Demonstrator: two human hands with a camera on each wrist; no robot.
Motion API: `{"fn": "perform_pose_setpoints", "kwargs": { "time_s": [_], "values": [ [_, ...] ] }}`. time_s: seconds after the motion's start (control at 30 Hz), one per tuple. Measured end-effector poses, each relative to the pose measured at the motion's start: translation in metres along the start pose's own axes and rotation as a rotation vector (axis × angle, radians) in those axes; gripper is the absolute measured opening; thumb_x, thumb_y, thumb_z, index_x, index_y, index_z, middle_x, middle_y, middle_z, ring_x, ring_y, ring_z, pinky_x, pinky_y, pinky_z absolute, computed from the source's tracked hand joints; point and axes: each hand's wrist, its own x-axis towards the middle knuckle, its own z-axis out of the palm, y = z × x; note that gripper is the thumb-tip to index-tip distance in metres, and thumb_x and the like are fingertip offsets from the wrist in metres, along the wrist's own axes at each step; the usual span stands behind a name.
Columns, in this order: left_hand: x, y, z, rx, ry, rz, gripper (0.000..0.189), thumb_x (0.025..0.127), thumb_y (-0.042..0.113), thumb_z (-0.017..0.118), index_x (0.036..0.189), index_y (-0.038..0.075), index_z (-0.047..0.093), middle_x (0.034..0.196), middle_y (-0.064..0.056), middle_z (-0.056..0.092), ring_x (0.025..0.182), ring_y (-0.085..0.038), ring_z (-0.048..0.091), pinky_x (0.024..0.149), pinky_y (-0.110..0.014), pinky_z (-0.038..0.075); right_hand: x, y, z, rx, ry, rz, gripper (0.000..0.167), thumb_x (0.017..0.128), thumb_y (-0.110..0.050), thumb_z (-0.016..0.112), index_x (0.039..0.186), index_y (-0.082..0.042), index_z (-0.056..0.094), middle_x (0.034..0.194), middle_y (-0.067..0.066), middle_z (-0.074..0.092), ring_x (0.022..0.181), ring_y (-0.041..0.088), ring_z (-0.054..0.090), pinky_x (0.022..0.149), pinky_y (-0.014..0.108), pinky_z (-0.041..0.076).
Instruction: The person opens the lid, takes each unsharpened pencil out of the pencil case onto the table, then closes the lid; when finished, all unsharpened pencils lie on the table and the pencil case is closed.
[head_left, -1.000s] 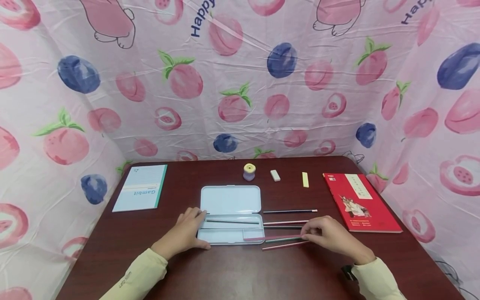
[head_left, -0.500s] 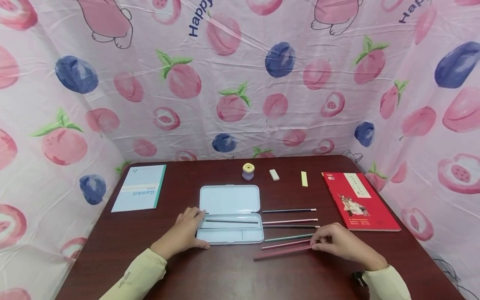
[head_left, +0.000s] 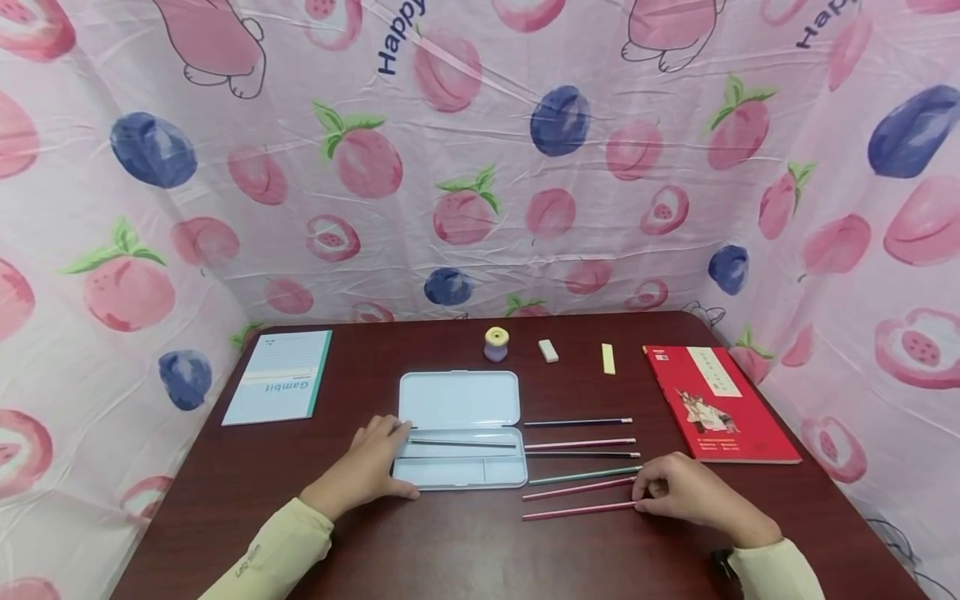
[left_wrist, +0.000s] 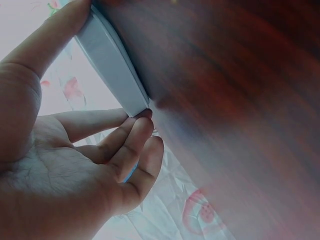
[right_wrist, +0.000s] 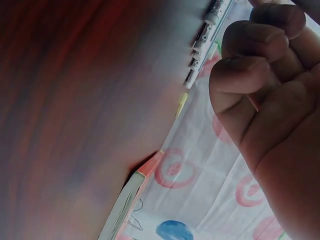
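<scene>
A light blue pencil case [head_left: 459,398] lies open on the table, with one pencil [head_left: 465,442] in its rear compartment. My left hand [head_left: 371,458] holds its left end, thumb at the front edge and fingertips toward the hinge side; the left wrist view shows the thumb and fingers spanning the case end [left_wrist: 112,62]. At the front of a row of pencils, my right hand [head_left: 686,496] pinches the end of a pink pencil [head_left: 577,511] lying along the tabletop. Just behind it are a red pencil [head_left: 573,489] and a green pencil [head_left: 581,476].
Farther back lie a black pencil [head_left: 585,454], another pink pencil [head_left: 577,443] and a dark blue one [head_left: 573,422]. Behind them are a yellow-and-purple pot-shaped item [head_left: 497,344], a white eraser [head_left: 548,351] and a yellow strip [head_left: 608,359]. A notebook [head_left: 277,379] and red book [head_left: 716,408] flank them.
The right hand has drawn the pink pencil out from over the case, toward the front right, and laid it in front of the other pencils. The left hand has stayed at the case.
</scene>
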Motion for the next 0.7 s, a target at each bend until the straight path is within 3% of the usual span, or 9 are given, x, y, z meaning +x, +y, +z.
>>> {"fn": "perform_pose_setpoints", "kwargs": {
  "time_s": [0.33,0.57,0.7],
  "values": [
    [0.0,-0.001,0.0,-0.002,0.003,0.007,0.103,0.07,0.04,0.101,0.15,-0.006,0.055,0.138,-0.02,0.06,0.128,-0.032,0.051,0.109,-0.053,0.043,0.0,-0.003,0.0,-0.08,0.027,0.055,0.013,0.085,-0.023,0.091,0.083,-0.026,0.078,0.063,-0.017,0.05,0.058,-0.004,0.042,0.056,0.02,0.039],
    [0.0,-0.001,-0.001,-0.007,-0.005,0.005,0.104,0.07,0.04,0.101,0.151,-0.006,0.054,0.138,-0.019,0.06,0.128,-0.031,0.051,0.11,-0.052,0.043,0.0,-0.005,0.0,-0.104,0.042,0.052,0.011,0.084,-0.023,0.091,0.087,-0.023,0.08,0.065,-0.017,0.052,0.059,-0.004,0.043,0.056,0.021,0.039],
    [0.001,-0.001,-0.001,-0.014,-0.018,-0.009,0.105,0.07,0.041,0.101,0.152,-0.005,0.054,0.139,-0.018,0.059,0.127,-0.03,0.05,0.11,-0.051,0.042,0.008,-0.013,-0.002,-0.086,0.092,0.016,0.01,0.086,-0.026,0.09,0.091,-0.025,0.081,0.066,-0.019,0.057,0.06,-0.004,0.046,0.057,0.02,0.043]
  ]
}}
